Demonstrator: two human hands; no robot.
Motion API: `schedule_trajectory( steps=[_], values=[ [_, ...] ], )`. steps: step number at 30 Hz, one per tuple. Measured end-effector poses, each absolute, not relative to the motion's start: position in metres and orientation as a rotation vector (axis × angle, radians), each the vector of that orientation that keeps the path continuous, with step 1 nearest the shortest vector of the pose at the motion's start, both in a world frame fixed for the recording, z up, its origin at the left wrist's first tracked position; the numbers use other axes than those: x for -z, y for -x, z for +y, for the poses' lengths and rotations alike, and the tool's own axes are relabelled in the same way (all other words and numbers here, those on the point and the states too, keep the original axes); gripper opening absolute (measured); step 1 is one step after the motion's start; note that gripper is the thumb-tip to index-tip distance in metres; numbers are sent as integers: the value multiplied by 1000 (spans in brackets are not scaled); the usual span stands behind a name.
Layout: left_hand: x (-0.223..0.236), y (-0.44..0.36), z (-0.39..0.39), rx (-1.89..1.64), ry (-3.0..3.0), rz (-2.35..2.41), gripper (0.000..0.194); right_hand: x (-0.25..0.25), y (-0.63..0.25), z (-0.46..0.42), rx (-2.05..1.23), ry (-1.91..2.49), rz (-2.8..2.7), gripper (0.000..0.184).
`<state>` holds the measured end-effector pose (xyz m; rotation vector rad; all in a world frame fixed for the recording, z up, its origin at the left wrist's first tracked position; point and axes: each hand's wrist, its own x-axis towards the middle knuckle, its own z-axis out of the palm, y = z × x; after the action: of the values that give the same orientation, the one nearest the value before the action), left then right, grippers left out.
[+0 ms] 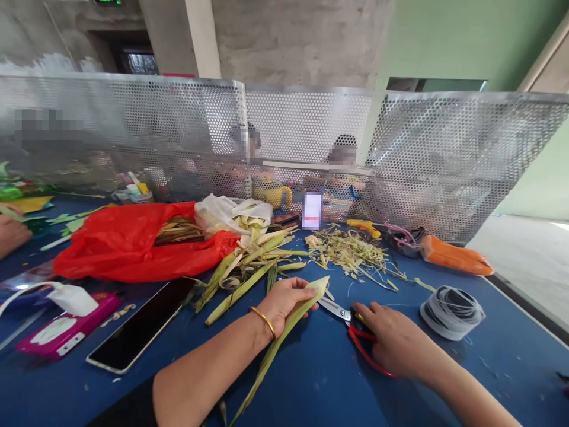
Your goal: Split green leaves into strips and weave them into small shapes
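Observation:
My left hand (288, 302) pinches a long pale-green corn husk (291, 323) between thumb and fingers; its pointed tip faces away and its tail trails toward me. In my right hand (391, 332) are scissors (362, 341) with red and yellow handles. The scissor blades point left toward the husk, and their tips are partly hidden behind it and my left fingers. Beyond my left hand lies a pile of corn husks (249, 284). Small husk trimmings (351, 249) are heaped on the blue table (324, 379) ahead of the scissors.
At left are a red plastic bag (128, 261), a phone (142, 326) and a magenta power bank (71, 323) with a white plug. A coil of clear line (452, 314) and an orange packet (456, 256) sit right. A perforated metal partition (306, 127) stands behind; another person's hand (12, 234) shows far left.

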<state>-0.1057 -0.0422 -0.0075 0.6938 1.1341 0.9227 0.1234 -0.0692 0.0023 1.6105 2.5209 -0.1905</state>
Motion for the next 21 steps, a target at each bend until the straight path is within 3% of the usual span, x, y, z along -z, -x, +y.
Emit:
schedule_trajectory(
  steps=[4,8,10,14,21],
  values=[
    [7,107,-40,-950,-651,1107,36,6,-123,-57,526,-1795,2584,44],
    [4,110,-38,-1015,-618,1079,36,3,-127,-55,1575,-1908,2503,51],
    [3,112,-36,-1042,-615,1073,36,-5,-128,-59,1910,-1779,2453,56],
    [3,113,-33,-1087,-601,1065,32,-19,-126,-68,1985,-1509,2534,57],
    [7,111,-33,-1105,-622,1042,31,-17,-126,-70,1839,-1506,2505,55]
  ],
)
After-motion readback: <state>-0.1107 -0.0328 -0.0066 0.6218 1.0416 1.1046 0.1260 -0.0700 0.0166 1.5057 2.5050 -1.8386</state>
